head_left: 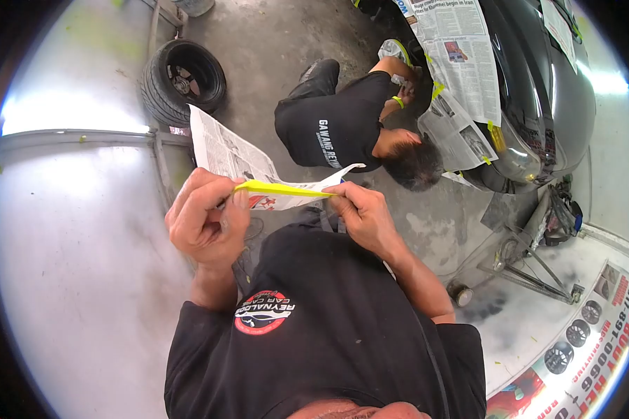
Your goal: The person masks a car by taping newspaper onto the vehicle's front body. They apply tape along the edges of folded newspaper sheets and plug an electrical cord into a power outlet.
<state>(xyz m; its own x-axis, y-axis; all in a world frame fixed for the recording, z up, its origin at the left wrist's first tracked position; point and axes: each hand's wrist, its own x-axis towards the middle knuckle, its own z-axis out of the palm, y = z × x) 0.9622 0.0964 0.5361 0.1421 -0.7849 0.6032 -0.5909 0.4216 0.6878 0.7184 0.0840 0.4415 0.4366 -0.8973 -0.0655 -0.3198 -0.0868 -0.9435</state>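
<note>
My left hand (210,220) pinches one end of a strip of yellow masking tape (283,189) between thumb and fingers. At the other end of the strip, my right hand (365,215) grips the tape and the newspaper edge. The tape runs taut along the near edge of a newspaper sheet (230,150), held in front of my chest. The sheet's far part curls upward beyond my left hand. My fingers partly cover both ends of the tape.
A co-worker in a black shirt (332,126) crouches ahead, beside a dark car (573,119) partly covered with taped newspaper (461,56). A tire (184,80) lies left, by a white wall (70,244). A metal stand (531,276) and a printed banner (594,349) are on the right.
</note>
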